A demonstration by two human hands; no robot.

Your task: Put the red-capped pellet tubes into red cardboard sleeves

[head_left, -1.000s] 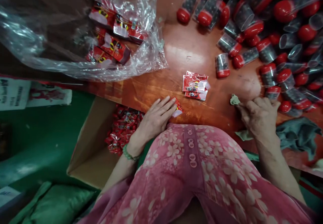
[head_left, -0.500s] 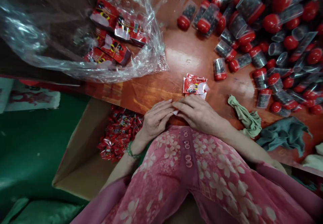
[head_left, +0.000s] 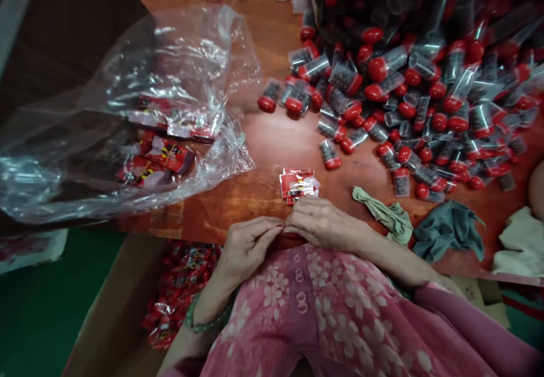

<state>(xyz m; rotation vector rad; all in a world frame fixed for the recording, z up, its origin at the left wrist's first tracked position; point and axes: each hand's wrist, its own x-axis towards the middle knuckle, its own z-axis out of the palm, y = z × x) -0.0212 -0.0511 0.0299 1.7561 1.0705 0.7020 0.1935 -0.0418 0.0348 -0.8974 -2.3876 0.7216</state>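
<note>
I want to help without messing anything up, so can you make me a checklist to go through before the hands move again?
1. Hands close together: ok. The left hand and right hand almost meet at the table edge.
2. Something in their grip: cannot tell. The fingers hide it.
3. Red packets close by: ok. A little stack lies just beyond the right hand.
4. Plastic bag away from the hands: ok. It lies off to the left.
5. Red-capped tubes tidy: not ok. They lie in a jumbled heap.
6. Right forearm off the pale green cloth: cannot tell.
</note>
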